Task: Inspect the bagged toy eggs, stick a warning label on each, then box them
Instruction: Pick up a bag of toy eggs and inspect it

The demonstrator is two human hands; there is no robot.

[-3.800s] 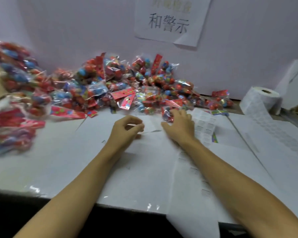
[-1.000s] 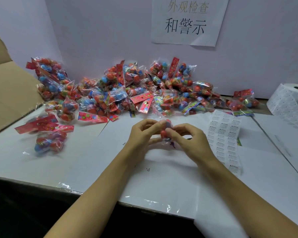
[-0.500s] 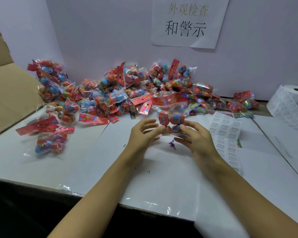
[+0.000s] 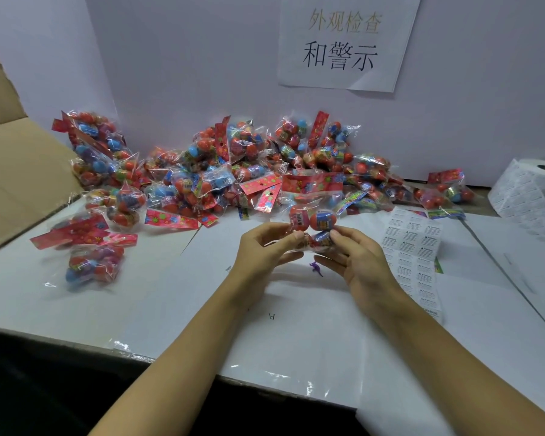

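Bagged toy eggs (image 4: pixel 312 220) held upright, red header topmost, pinched between left fingers (image 4: pixel 291 239) and right fingers (image 4: pixel 339 236).

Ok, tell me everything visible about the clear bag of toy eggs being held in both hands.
The clear crinkly plastic bag of toy eggs is held upright above the white paper-covered table, in front of the pile of similar bags. Its red header card with coloured flowers sits on top. Inside show red eggs with printed wrap bands, one band blue. The left hand and right hand pinch its lower part from either side. No warning label is visible on it.
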